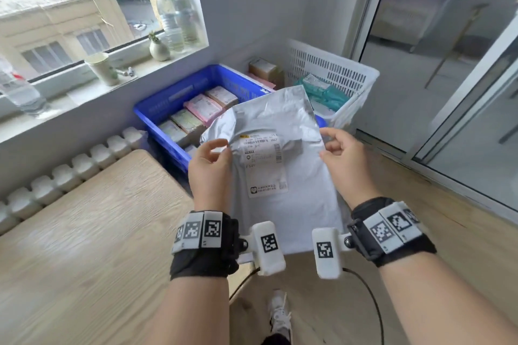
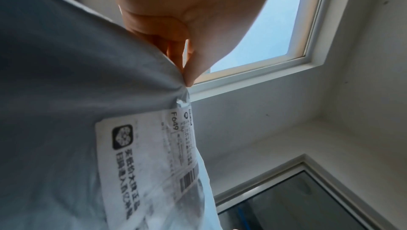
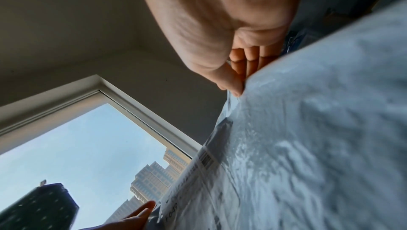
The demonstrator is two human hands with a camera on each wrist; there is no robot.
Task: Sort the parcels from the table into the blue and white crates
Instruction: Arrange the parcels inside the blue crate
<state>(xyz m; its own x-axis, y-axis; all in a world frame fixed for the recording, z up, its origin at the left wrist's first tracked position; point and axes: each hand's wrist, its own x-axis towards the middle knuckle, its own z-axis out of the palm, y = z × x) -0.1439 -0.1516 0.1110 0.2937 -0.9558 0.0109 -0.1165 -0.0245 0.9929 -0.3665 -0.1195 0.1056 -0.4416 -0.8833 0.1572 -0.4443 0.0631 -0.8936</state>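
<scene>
Both hands gripped one parcel mid-air. The left hand (image 1: 208, 169) pinched the left edge of a grey poly mailer (image 1: 283, 148), thumb on top & fingers behind; the right hand (image 1: 343, 161) pinched the right edge at abt the same height. The left-wrist view showed thumb and fingertip closed on a bunched fold of the bag; the right-wrist view showed the same kind of pinch on the opposite edge.

The mailer hung between the hands, shipping label (image 1: 265, 165) facing the wearer, long axis running away from the body twd the corner, its far end tipped up and forward. It was off the wooden table (image 1: 84, 232), which lay to the left w/ no other parcel visible on the part in view.

Straight ahead & below the bag's far end sat the blue crate (image 1: 168, 98), already holding several small boxed parcels. The white crate (image 1: 336, 70) stood just beside it to the right, w/ teal soft packs inside. The bag's top edge overlapped both in the head view, so neither crate was clearly favoured; the right hand was nearer the white one, the left nearer the blue. Judging by the soft packs, white looked the likelier drop.
</scene>
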